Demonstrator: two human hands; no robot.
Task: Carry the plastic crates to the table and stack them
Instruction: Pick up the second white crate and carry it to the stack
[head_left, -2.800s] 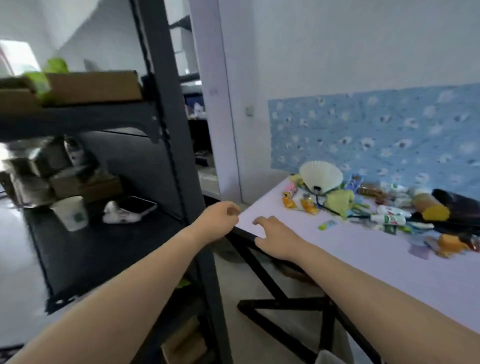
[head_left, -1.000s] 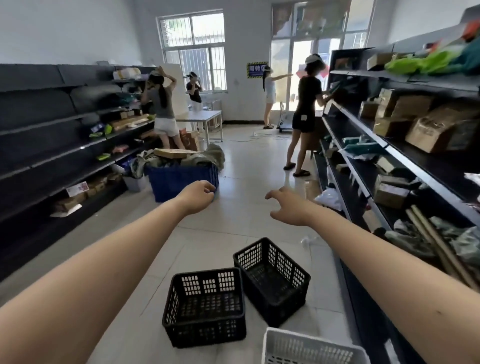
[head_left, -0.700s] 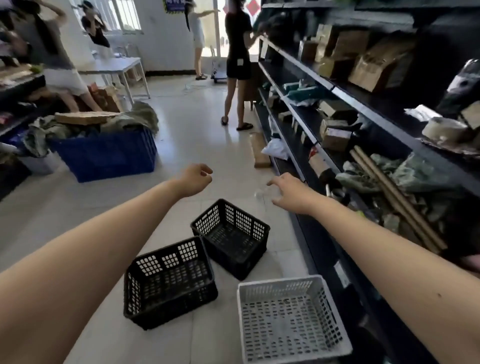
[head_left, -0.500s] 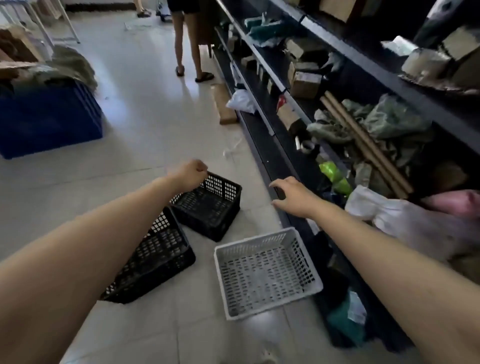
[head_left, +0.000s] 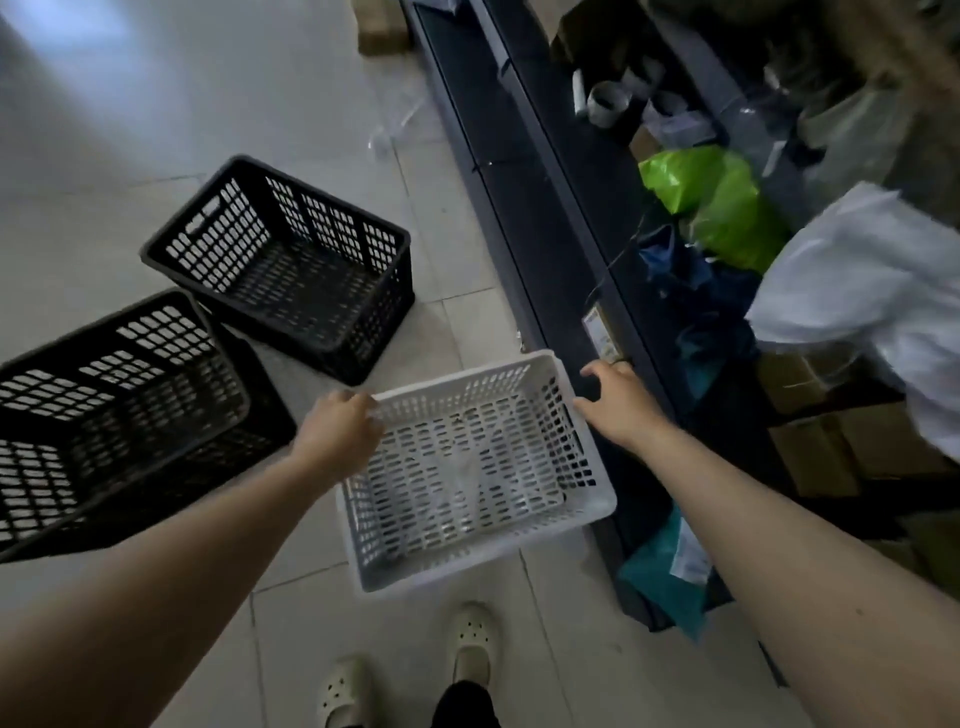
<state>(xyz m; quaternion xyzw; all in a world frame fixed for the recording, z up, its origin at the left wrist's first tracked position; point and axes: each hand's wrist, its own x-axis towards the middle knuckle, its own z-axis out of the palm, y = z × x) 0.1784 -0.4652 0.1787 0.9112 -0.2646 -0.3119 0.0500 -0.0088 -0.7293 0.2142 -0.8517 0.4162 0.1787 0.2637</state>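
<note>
Tiled floor (head_left: 130, 130) with a low dark shelf (head_left: 545, 182) along its right side, cluttered with bags and boxes; no desk is in view.

Three empty perforated plastic crates stand on the floor: a near black crate (head_left: 130, 374) at left, tilted in this view; a far black crate (head_left: 291, 265) just beyond it, their corners close together or touching; a shallower white crate (head_left: 467, 467) in front of the person's pale shoes (head_left: 470, 644) and just beside the shelf base.

Left hand (head_left: 337, 434): fingers curled onto the far-left corner of the white crate's rim. Right hand (head_left: 615, 402): spread across the right rim near the far corner, thumb towards the inside and fingers outside, not visibly clamped.

Handling, as judged: thin moulded lattice walls and no contents suggest a light, fairly stiff load that may flex a little at the long sides; the thick rolled rim is the firmest hold, and a grip on two opposite sides should keep it level. The smooth plastic could slip in a loose pinch, so fingers hooked under the rim or through the slots seem safer. The black crates show handle slots in their end walls; the nearness of the shelf leaves little room on the right side.
</note>
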